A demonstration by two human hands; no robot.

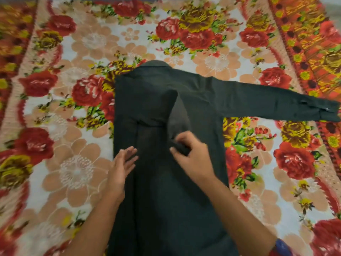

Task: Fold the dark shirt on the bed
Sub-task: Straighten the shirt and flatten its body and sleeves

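The dark shirt (199, 97) lies face down on the bed, collar at the far end. Its left side is folded in over the back, with that sleeve running down the middle. The right sleeve (276, 102) stretches out flat to the right, cuff near the bed's patterned border. My right hand (191, 156) pinches a bunch of the folded sleeve's cloth at the shirt's middle. My left hand (120, 167) hovers flat over the shirt's left folded edge, fingers together and extended, holding nothing.
The bed is covered by a floral sheet (77, 163) with red roses and peach flowers, with an orange patterned border (313, 43) on the right. A red and blue sleeve cuff (280, 248) shows on my right forearm.
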